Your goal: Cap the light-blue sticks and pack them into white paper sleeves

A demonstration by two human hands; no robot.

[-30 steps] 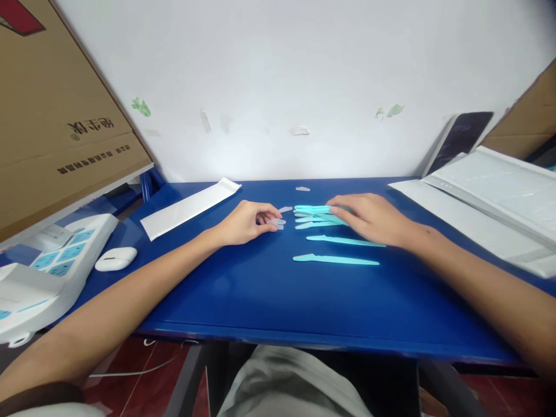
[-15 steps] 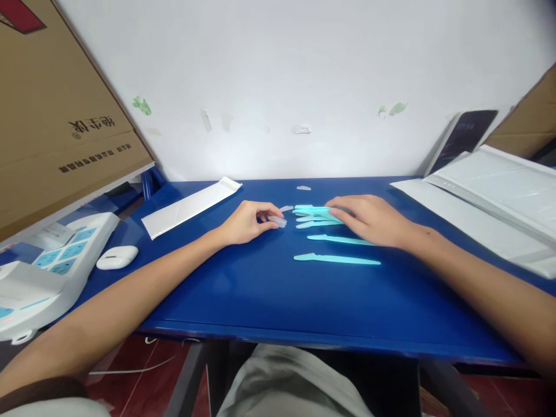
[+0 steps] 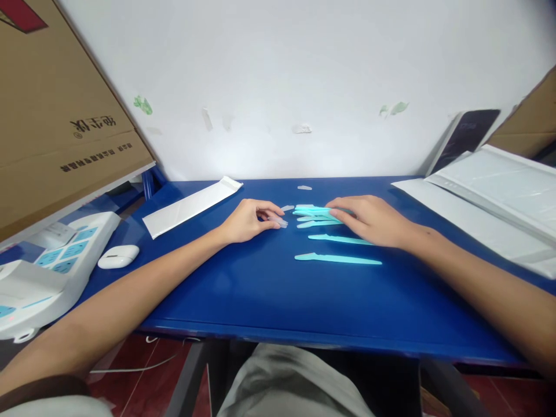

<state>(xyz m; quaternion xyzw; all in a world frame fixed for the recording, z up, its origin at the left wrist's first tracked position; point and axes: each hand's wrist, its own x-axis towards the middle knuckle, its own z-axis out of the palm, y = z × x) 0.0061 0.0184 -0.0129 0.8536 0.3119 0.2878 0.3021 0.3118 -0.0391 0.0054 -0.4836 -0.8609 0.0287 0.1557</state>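
Observation:
Several turquoise eyebrow razors lie on a blue table, blade ends toward the left. My right hand is closed on a few eyebrow razors at their handle ends, over others in a loose pile. Nearer to me, one razor runs partly under that hand and another razor lies by itself. My left hand pinches small clear plastic blade covers between thumb and fingers, left of the pile. Another clear cover lies just beyond the fingertips, and one more cover sits near the wall.
A flat white packet lies at the back left. On the left are a white earphone case and a power strip. At right, a phone leans on the wall behind white trays. A cardboard box stands left.
The hands and razors hold nearly the same places. My left fingers have shifted very slightly around the clear covers, and the view has moved a touch.

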